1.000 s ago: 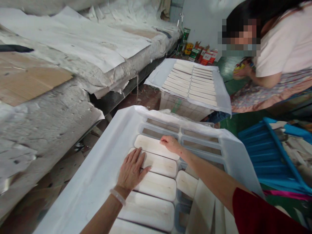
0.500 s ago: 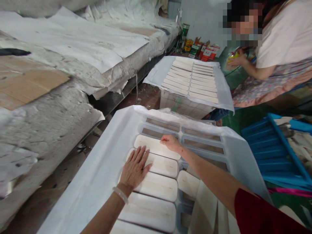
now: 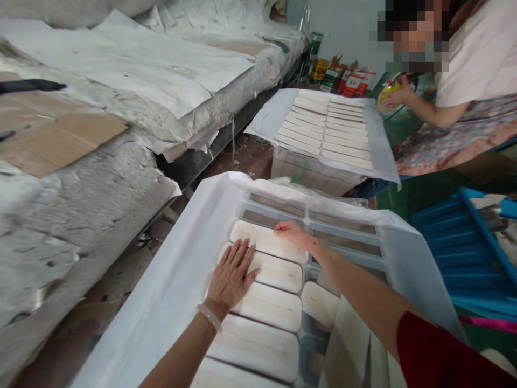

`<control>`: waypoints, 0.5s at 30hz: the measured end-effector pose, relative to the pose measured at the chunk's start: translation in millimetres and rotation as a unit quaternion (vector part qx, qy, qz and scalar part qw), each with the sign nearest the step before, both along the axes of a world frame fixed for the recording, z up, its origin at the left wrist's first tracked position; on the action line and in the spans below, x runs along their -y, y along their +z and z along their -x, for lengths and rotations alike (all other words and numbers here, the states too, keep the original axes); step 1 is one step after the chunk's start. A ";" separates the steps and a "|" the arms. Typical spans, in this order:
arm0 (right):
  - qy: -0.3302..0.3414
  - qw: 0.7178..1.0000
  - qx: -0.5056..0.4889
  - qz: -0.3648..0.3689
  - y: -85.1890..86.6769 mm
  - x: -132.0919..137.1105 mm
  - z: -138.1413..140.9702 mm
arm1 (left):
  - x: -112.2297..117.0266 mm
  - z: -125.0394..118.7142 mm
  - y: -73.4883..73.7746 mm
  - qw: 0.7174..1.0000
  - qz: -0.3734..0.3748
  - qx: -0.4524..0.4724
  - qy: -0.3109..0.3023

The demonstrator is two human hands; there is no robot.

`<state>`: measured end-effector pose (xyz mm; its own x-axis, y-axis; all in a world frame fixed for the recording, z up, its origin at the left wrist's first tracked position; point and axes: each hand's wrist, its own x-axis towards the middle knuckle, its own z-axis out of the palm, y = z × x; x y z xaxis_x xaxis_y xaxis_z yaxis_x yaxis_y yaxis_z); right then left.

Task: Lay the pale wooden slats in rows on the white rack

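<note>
- Right hand: fingers curled together, tips on the farthest pale panel; whether they pinch it, I cannot tell.
- That panel: under the right fingertips, long axis crosswise, one rounded end left of them, the other by the wrist, slanting slightly toward the wearer.
- Left hand: flat, fingers spread, gripping nothing, nearer than the right, across the neighbouring panel, roughly parallel.
- Beyond the right hand: slotted frame.
</note>
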<state>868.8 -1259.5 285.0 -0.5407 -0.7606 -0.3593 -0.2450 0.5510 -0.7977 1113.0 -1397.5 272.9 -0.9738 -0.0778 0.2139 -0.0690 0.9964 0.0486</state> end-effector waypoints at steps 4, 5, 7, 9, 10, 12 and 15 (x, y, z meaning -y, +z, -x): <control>-0.003 1.000 -0.002 0.016 -2.8 -1.5 1.5 | 0.4 -0.2 2.5 1.000 -0.005 0.004 0.007; 0.000 1.000 -0.004 0.017 -3.9 -1.0 1.4 | 0.6 -0.4 2.6 1.000 -0.005 0.005 0.007; 0.007 1.000 -0.009 0.017 -6.3 0.8 0.5 | 1.1 -0.9 2.0 1.000 -0.005 0.004 0.007; 0.011 1.000 -0.019 0.013 -8.2 3.1 -1.2 | 1.4 -1.2 0.9 1.000 -0.004 0.002 0.005; 0.011 1.000 -0.026 0.011 -8.6 4.1 -2.1 | 1.5 -1.2 0.3 1.000 -0.004 0.001 0.005; 0.011 0.999 -0.039 0.007 -8.5 5.4 -4.1 | 1.4 -1.0 -0.9 1.000 -0.003 0.002 0.005; 0.008 0.998 -0.057 0.013 -7.0 5.8 -6.6 | 0.9 -0.3 -2.7 1.000 0.000 0.004 0.007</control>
